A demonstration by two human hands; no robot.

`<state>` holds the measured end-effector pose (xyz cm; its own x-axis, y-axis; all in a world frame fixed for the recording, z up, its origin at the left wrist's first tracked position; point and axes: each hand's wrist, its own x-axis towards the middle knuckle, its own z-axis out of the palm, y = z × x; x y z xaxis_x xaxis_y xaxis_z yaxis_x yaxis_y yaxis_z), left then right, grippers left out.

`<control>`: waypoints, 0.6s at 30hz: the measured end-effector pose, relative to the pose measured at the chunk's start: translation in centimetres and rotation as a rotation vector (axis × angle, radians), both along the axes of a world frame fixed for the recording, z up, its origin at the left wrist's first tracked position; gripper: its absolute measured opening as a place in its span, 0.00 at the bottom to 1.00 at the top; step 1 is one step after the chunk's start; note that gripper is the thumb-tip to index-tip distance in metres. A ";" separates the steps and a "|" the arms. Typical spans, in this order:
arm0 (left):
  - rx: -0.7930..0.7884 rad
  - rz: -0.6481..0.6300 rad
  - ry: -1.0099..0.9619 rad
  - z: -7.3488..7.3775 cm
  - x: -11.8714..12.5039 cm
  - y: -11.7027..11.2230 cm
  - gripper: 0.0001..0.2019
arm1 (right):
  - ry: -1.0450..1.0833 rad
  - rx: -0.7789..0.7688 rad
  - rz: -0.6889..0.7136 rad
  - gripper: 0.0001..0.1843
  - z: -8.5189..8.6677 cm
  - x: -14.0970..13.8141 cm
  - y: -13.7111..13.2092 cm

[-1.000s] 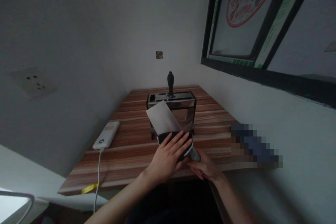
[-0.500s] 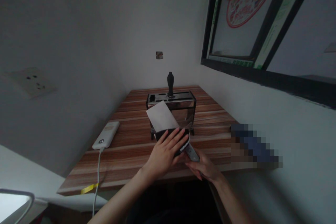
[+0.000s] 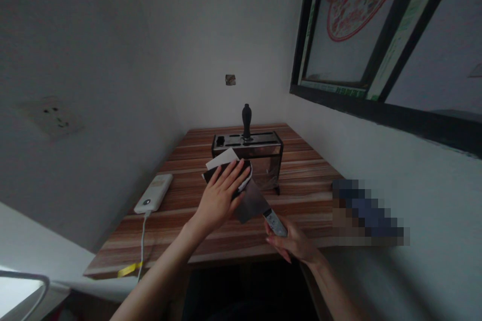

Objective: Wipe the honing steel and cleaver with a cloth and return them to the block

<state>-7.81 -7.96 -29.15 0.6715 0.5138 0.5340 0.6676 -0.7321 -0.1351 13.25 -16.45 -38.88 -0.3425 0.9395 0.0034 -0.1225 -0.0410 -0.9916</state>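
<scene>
Wood-grain table [image 3: 309,205] set in a corner betw. pale walls. Cleaver [image 3: 253,202] is held over table's near part, in front of a knife block [image 3: 263,150]; its patterned grey handle [image 3: 276,223] is gripped by R hand [image 3: 295,242]. Black cloth [image 3: 208,176] w/ pale edge is held on the blade by L hand [image 3: 220,191], fingers flat on top; underside of that grip can't be seen. Mid-blade is hidden by cloth & hand; far end pokes out beyond. One black handle [image 3: 246,118] stands upright from block. At L, white power bank [image 3: 154,194] is plugged to a cable [image 3: 142,241] w/ yellow tag [image 3: 130,269]; its marks can't be read. Green print on window-frame strip [image 3: 399,45], upper R, too small to read; red design [image 3: 357,5] cut off at top. Dark blue item [image 3: 365,210], far R, is pixelated, unidentifiable.
</scene>
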 end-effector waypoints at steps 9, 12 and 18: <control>-0.010 0.057 -0.123 2.6 -1.2 2.8 0.25 | -0.026 0.017 0.027 0.14 0.1 0.2 0.0; 0.006 0.084 -0.142 2.7 -1.0 2.7 0.25 | -0.028 0.023 0.036 0.14 0.2 0.2 -0.1; 0.077 0.141 -0.123 1.9 -0.3 1.9 0.26 | -0.028 0.013 0.039 0.15 0.3 0.2 -0.1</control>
<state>-8.15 -6.06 -27.28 0.5231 0.5524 0.6490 0.7775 -0.6213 -0.0979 13.41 -16.53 -38.56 -0.3793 0.9253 0.0057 -0.0929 -0.0320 -0.9952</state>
